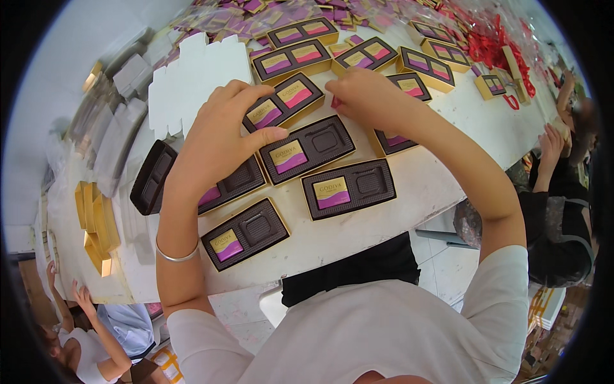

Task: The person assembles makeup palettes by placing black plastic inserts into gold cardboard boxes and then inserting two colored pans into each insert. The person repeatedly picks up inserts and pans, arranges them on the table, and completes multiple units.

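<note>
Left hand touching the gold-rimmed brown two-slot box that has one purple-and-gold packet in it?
Touching. Head view: the left hand lies over the gold-rimmed brown two-slot box, its thumb pressed flat on the box's upper left edge with no gap.

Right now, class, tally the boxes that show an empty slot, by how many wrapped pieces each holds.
Boxes with one wrapped piece: 4
Empty dark tray: 1
Total: 5

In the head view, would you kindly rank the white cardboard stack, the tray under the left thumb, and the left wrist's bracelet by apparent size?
1. White cardboard stack, largest.
2. Tray under the left hand's thumb, holding one purple-and-gold packet; the fisheye lens stretches it, so its gap from the stack is unsure.
3. Bracelet, smallest.
</note>
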{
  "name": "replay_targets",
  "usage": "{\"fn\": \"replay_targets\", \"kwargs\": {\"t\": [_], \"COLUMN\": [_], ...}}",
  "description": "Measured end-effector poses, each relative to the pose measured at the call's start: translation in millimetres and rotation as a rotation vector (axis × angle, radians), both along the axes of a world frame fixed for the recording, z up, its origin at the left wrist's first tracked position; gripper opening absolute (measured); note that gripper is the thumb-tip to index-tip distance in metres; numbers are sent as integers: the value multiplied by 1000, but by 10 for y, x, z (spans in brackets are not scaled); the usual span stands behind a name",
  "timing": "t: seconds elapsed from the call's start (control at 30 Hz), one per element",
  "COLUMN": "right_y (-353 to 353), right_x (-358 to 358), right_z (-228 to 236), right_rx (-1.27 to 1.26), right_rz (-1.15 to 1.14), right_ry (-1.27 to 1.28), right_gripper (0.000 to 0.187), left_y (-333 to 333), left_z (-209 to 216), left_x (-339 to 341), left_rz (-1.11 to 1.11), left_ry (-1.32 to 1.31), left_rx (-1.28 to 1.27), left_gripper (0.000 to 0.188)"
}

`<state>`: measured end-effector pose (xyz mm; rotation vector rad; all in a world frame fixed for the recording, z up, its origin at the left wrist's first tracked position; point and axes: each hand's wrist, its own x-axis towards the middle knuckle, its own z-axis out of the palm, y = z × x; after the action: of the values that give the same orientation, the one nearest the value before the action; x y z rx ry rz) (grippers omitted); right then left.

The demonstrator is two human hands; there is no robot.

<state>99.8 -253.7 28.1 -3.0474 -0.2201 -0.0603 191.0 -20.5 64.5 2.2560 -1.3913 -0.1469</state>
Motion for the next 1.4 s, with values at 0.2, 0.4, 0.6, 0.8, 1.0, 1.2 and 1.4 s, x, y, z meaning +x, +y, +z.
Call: {"fn": "replay_targets", "kwargs": {"t": [0.2,0.4,0.6,0.8,1.0,1.2,1.4], "right_y": [105,239,256,147,202,-511,-1975], "right_x": [-322,-537,-499,-334,-183,87,536], "right_z": [432,69,-33,-87,51,295,260], "right_rx": [781,384,727,708,601,805,269], "right_rz": [103,458,307,378,311,-19,-301], "right_ry": [11,-176,-22,-90,179,-375,-749], "right_gripper": [44,37,20,12,9,13,24], "left_y": [47,45,23,0,-7,-35,-89], "left_z": [75,-7,-9,19,75,96,198], "left_x": [-213,-277,-280,-271,-280,-300,-275], "left_rz": [-116,-117,-124,-126,-112,-101,-106], "left_ry": [24,-46,-10,54,103,122,137], "left_rx": [203,160,172,177,203,191,258], "left_gripper": [55,58,58,58,58,55,61]}}
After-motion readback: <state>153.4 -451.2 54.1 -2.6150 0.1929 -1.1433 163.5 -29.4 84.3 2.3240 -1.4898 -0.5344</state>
